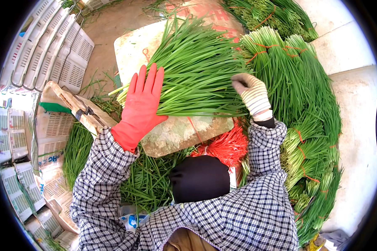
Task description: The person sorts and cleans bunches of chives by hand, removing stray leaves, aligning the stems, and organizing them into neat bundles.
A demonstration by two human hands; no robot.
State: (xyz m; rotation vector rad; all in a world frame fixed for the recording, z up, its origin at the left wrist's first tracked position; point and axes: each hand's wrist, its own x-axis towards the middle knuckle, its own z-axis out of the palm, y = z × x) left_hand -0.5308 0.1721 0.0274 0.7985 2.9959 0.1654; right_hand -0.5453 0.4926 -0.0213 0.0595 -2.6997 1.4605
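Observation:
A loose pile of garlic chives lies across a worn board, its pale stem ends to the left and green tips to the right. My left hand, in a red rubber glove, is laid flat with straight fingers over the chives near their stem ends. At the tip side is my right hand, in a striped knit glove, its fingers curled; whether they pinch any leaves cannot be made out. A red tie runs under the pile and shows on both sides of it.
Tied chive bundles are stacked along the right beside a pale wall. A bunch of red plastic ties hangs below the board. Plastic crates stand at left, near a wooden frame. Loose leaves lie near my lap.

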